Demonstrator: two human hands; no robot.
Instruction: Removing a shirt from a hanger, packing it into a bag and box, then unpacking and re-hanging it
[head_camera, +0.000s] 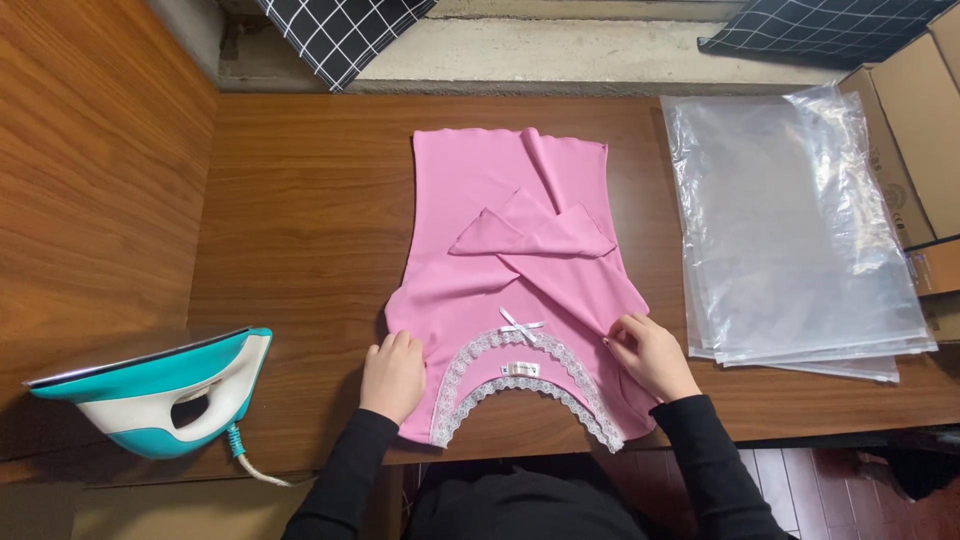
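Observation:
A pink garment (500, 215) lies flat on the wooden table (300, 230), its sleeves folded across the middle. White lace trims its neckline, with a small white bow (520, 326), at the near edge. My left hand (393, 375) rests palm down on the garment's left shoulder, fingers together. My right hand (648, 352) pinches the fabric at the right shoulder edge. Both arms wear black sleeves.
A teal and white iron (160, 395) stands on its heel at the near left, cord hanging off the edge. A stack of clear plastic bags (790, 220) lies to the right. Cardboard boxes (920, 130) sit at far right. Checked cloth (340, 30) hangs behind.

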